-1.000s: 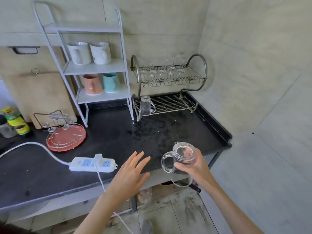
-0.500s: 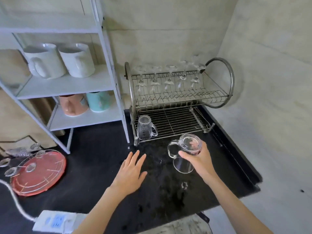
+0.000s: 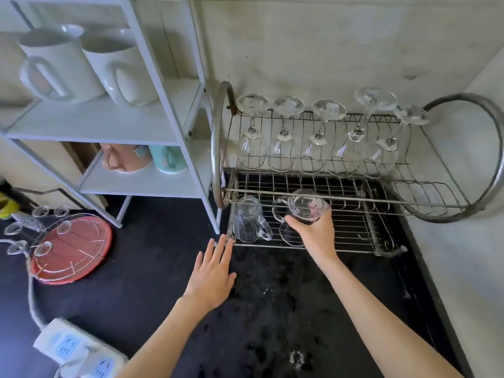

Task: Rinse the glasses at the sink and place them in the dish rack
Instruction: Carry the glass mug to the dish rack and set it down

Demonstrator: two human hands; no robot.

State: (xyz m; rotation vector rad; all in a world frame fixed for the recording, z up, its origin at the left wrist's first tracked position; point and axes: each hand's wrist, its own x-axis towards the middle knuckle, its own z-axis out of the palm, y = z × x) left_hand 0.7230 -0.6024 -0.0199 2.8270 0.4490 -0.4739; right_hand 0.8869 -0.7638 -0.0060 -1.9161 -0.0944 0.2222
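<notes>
Glass mug (image 3: pixel 301 214) gripped by base in right hand (image 3: pixel 316 233), inverted over dish rack (image 3: pixel 354 236) lower tier (for draining). Left hand (image 3: pixel 212 271) flat, fingers straight, fingertips at rack corner, likely steadying.

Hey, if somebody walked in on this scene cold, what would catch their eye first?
Probably the right hand gripping a clear glass mug upside down over the lower tier of the dish rack, beside another glass mug already lying there. Next, the row of wine glasses hanging upside down along the top tier. The left hand lies open on the dark, wet counter.
</notes>
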